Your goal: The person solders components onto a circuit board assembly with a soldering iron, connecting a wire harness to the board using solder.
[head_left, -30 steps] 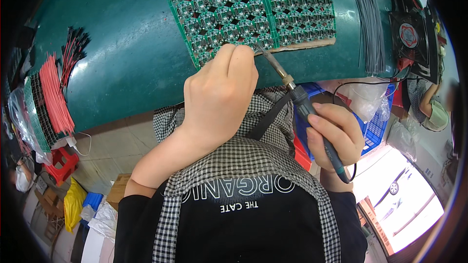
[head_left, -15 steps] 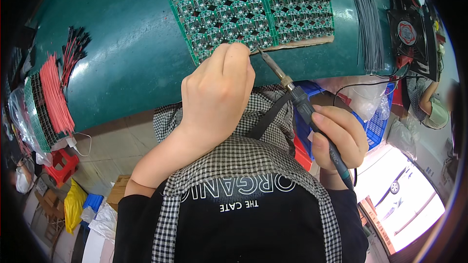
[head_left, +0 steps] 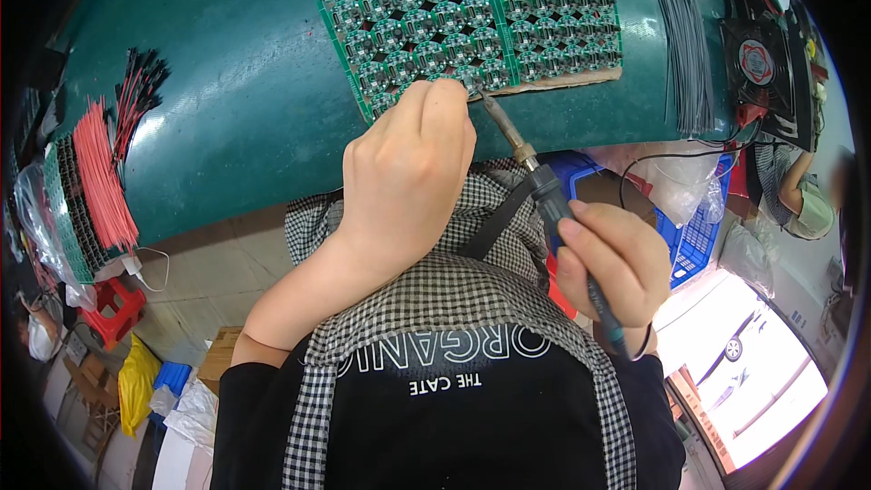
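My right hand [head_left: 621, 263] grips a soldering iron [head_left: 550, 195] by its dark handle. The iron slants up and left, and its tip is at the near edge of a green circuit board panel [head_left: 426, 23] full of small round boards. Beside that tip, my left hand [head_left: 408, 159] is closed, fingers bent and pinched together at the panel's lower edge. Whatever those fingertips hold is hidden behind the hand. A second panel [head_left: 562, 14] adjoins the first on its right, with a strip of brown cardboard [head_left: 567, 83] showing under the near edge.
Grey wires [head_left: 685, 54] lie to the right, near a black fan [head_left: 755, 62]. At the left are a bundle of red wires [head_left: 104, 177], red-and-black leads [head_left: 136, 104] and more boards [head_left: 73, 209]. A blue crate [head_left: 697, 240] stands below the green table [head_left: 236, 82]. Another person is at far right.
My right hand and the iron's handle have shifted slightly left and down, while the tip stays near the board edge. My left hand has barely moved.
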`<state>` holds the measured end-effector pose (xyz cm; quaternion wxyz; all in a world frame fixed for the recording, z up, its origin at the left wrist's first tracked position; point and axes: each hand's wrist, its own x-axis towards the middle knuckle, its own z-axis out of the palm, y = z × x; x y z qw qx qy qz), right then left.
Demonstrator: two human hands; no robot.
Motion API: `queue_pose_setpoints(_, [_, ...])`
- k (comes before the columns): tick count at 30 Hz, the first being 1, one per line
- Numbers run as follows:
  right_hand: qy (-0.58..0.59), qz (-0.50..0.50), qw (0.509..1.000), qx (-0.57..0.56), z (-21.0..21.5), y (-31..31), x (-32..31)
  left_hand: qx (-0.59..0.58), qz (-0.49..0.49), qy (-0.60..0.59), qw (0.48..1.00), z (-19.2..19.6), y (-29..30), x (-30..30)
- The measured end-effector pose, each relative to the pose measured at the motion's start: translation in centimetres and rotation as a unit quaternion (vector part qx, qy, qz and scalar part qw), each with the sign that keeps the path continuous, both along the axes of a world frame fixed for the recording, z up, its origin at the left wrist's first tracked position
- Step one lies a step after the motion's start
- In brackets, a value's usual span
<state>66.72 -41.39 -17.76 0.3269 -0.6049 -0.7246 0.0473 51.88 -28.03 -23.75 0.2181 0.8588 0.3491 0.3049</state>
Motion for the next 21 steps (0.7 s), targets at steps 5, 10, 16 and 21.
queue_pose_setpoints(5, [-0.036,-0.008,0.999,0.007,-0.9,-0.6,-0.6,0.019,0.007,-0.002,1.000,-0.2,-0.1,0.1])
queue_pose_setpoints(10, [-0.063,0.026,0.997,0.028,-1.8,-1.0,-0.6,0.033,0.007,0.022,0.999,-0.1,-0.1,0.0])
queue_pose_setpoints(16, [-0.004,0.005,1.000,0.007,-2.5,-1.4,-0.2,0.002,0.008,-0.003,1.000,-0.1,-0.2,-0.1])
queue_pose_setpoints(21, [0.145,-0.057,0.986,-0.064,-1.2,-1.7,0.3,0.006,0.009,-0.030,1.000,-0.1,0.0,-0.5])
